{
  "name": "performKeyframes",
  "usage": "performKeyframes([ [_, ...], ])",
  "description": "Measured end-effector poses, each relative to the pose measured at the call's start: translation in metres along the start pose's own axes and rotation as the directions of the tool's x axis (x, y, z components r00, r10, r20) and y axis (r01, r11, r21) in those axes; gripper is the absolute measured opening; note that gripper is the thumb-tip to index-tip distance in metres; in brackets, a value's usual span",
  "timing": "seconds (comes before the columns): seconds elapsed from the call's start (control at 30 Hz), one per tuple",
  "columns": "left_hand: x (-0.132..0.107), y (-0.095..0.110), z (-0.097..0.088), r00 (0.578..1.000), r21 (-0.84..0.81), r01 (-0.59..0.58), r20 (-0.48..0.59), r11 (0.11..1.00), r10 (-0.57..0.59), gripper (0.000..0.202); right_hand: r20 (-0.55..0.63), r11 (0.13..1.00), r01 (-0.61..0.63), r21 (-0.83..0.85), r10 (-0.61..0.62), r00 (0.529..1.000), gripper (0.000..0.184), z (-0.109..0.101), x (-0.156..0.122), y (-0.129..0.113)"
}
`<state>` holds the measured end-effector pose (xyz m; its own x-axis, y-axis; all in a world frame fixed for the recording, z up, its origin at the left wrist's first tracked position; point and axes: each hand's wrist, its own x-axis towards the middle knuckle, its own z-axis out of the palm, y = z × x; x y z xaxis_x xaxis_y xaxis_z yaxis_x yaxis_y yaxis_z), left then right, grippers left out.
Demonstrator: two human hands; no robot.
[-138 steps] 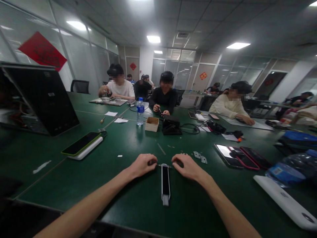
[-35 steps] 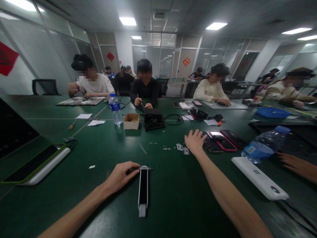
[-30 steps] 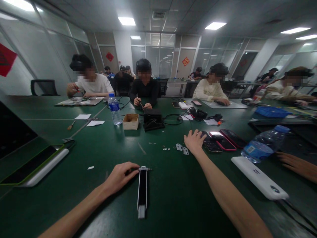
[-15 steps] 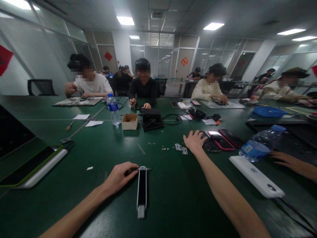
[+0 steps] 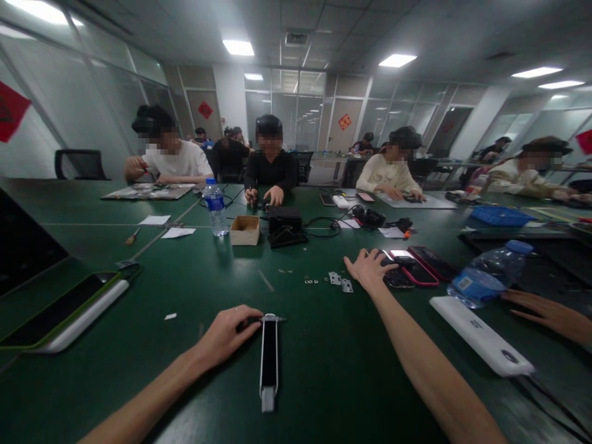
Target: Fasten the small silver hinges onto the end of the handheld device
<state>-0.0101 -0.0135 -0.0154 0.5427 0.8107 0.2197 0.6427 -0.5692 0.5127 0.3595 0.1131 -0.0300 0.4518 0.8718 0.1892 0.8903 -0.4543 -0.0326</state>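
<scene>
My left hand [image 5: 235, 332] is closed, with thumb and forefinger together on a thin pointed tool [image 5: 281, 319] at the top end of a long narrow device. That device [image 5: 269, 354] has a dark face, pale edges and a grey tip, and lies flat on the green table. My right hand [image 5: 369, 270] reaches forward, fingers spread, its fingertips at a dark phone [image 5: 398, 279] and partly covering it. Just left of that hand lie small metal plates [image 5: 335, 279] and several tiny metal pieces [image 5: 310, 282].
A pink-edged phone [image 5: 422, 272], a water bottle [image 5: 481, 274] and a white power bank [image 5: 481, 336] stand on the right, near another person's hand [image 5: 550, 313]. Ahead are a small open box [image 5: 245, 230], a black stand [image 5: 285, 226] and another bottle [image 5: 216, 209]. Co-workers sit opposite.
My right hand has shifted slightly rightward, its fingers reaching farther over the dark phone. My left hand stays at the narrow device. The whole view has moved a little.
</scene>
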Motion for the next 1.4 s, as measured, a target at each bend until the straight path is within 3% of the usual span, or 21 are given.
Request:
performKeyframes([
  [0.17,-0.002,0.002,0.000,1.000,-0.029,0.003,0.005,1.000,-0.003,0.019,-0.053,0.971,0.241,0.013,-0.240,0.969,0.051,-0.017,-0.001,-0.007],
  [0.33,-0.002,0.001,0.003,0.999,-0.051,0.028,-0.017,0.998,-0.029,0.018,0.086,0.858,0.494,0.139,-0.507,0.857,0.037,-0.037,-0.002,-0.024],
  [0.43,-0.002,0.001,0.003,1.000,-0.063,0.029,-0.010,0.998,-0.030,0.018,0.133,0.807,0.564,0.175,-0.587,0.799,0.033,-0.047,-0.020,-0.042],
  [0.6,-0.003,0.003,0.002,0.999,-0.066,0.037,-0.004,0.997,-0.038,0.017,0.079,0.721,0.632,0.284,-0.674,0.734,0.035,-0.064,-0.052,-0.062],
  [0.63,-0.003,0.003,0.002,0.999,-0.066,0.039,-0.002,0.997,-0.039,0.016,0.101,0.753,0.586,0.299,-0.636,0.765,0.037,-0.068,-0.050,-0.057],
  [0.7,-0.003,0.004,0.003,1.000,-0.059,0.027,-0.001,0.998,-0.027,0.015,0.235,0.956,0.222,0.193,-0.265,0.935,0.041,-0.076,-0.039,-0.037],
  [0.73,-0.003,0.004,0.003,1.000,-0.051,0.024,-0.013,0.998,-0.025,0.015,0.268,0.993,0.048,0.106,-0.075,0.961,0.041,-0.080,-0.032,-0.024],
  [0.8,-0.003,0.004,0.004,0.999,-0.050,0.023,-0.025,0.998,-0.024,0.015,0.338,0.997,-0.070,-0.012,0.070,0.938,0.039,-0.085,-0.021,-0.001],
  [0.83,-0.003,0.004,0.004,1.000,-0.053,0.023,-0.017,0.998,-0.024,0.016,0.346,0.999,-0.026,-0.025,0.033,0.938,0.039,-0.087,-0.021,0.006],
  [0.9,-0.003,0.003,0.005,1.000,-0.056,0.021,-0.011,0.998,-0.021,0.016,0.349,0.979,0.202,0.031,-0.200,0.915,0.038,-0.087,-0.032,0.006],
  [0.93,-0.002,0.003,0.005,1.000,-0.058,0.019,-0.008,0.998,-0.020,0.016,0.343,0.936,0.335,0.105,-0.350,0.871,0.036,-0.086,-0.042,-0.001],
  [1.0,-0.002,0.002,0.005,1.000,-0.059,0.019,-0.006,0.998,-0.019,0.017,0.303,0.792,0.559,0.245,-0.611,0.732,0.030,-0.082,-0.064,-0.022],
  [1.03,-0.002,0.002,0.005,1.000,-0.056,0.021,-0.006,0.998,-0.022,0.017,0.293,0.745,0.610,0.271,-0.668,0.684,0.028,-0.079,-0.073,-0.034],
  [1.1,-0.003,0.004,0.003,0.999,-0.043,0.032,-0.009,0.999,-0.032,0.017,0.259,0.694,0.670,0.265,-0.720,0.643,0.026,-0.073,-0.087,-0.053],
  [1.3,-0.007,0.011,0.001,0.998,0.007,0.066,-0.008,0.998,-0.066,0.016,0.217,0.708,0.683,0.182,-0.706,0.674,0.022,-0.054,-0.088,-0.069],
  [1.4,-0.008,0.011,0.001,0.997,0.017,0.071,-0.027,0.997,-0.071,0.016,0.201,0.696,0.695,0.182,-0.718,0.666,0.020,-0.047,-0.082,-0.071],
])
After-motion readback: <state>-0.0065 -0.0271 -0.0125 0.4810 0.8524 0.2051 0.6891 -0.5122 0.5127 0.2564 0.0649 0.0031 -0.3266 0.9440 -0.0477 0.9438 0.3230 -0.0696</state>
